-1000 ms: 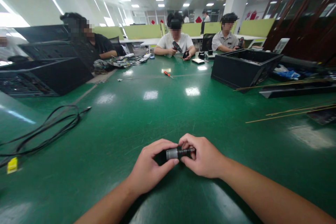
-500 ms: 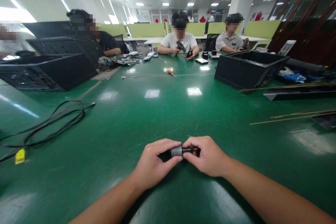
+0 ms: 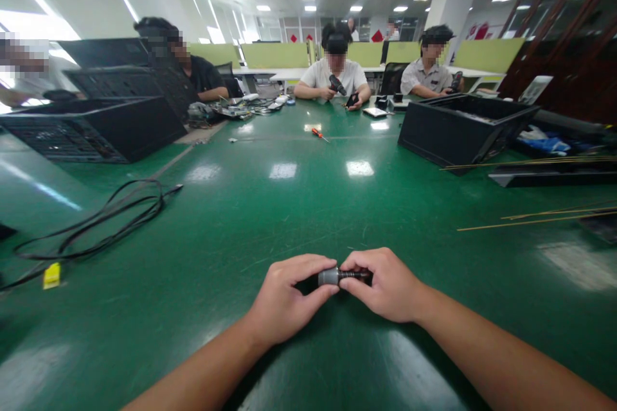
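Low over the green table [image 3: 289, 218], near its front edge, a small grey metal cylinder [image 3: 328, 277] lies sideways between my hands, with a dark, ringed shaft [image 3: 354, 275] extending from its right end. My left hand [image 3: 284, 298] grips the cylinder between thumb and fingers. The thumb and fingers of my right hand [image 3: 388, 286] are closed around the shaft, close to where it meets the cylinder. The shaft's far end is partly hidden by my right fingers.
Black cables [image 3: 110, 218] with a yellow tag [image 3: 51, 276] lie left. Black cases stand back left [image 3: 144, 131] and back right [image 3: 434, 131]. A red screwdriver [image 3: 318, 133] lies mid-table; thin rods [image 3: 525, 221] lie right. Several people sit across the table.
The view has shifted slightly, so most things appear a little further right. Both hands keep hold of the part, with hardly any change in their grip.
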Demonstrator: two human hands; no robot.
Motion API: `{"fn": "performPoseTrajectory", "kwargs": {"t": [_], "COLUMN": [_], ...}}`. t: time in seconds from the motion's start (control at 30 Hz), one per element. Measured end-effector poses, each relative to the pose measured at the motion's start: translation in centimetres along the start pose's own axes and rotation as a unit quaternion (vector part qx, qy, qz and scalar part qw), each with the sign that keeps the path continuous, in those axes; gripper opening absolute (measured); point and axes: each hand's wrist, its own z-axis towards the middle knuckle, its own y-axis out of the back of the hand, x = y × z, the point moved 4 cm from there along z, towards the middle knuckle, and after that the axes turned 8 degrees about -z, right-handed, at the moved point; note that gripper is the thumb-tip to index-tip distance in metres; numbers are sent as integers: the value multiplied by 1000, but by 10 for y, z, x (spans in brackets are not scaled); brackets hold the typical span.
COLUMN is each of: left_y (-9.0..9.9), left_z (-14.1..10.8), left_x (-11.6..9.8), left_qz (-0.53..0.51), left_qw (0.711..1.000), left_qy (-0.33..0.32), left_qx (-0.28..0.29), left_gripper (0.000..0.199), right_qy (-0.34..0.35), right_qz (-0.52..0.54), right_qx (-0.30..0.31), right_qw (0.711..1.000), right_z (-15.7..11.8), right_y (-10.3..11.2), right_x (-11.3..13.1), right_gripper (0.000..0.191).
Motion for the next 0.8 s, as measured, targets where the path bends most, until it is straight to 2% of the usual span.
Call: {"fn": "performPoseTrajectory", "kwargs": {"t": [0.37,0.8], "left_y": [0,0], "left_z": [0,0], "left_x": [-1,0], "left_qz": [2,-9], "left_qw": [1000,1000], "left_qy": [-8,19], "left_qx": [5,14], "left_gripper": [24,22], "right_qy": [-6,11], "right_qz": [3,-7], "right_qx": [10,0], "right_qw": [1000,1000], "right_z": [0,0], "right_y": [-1,3], "right_x": [-1,1], "right_gripper": [3,3]}}
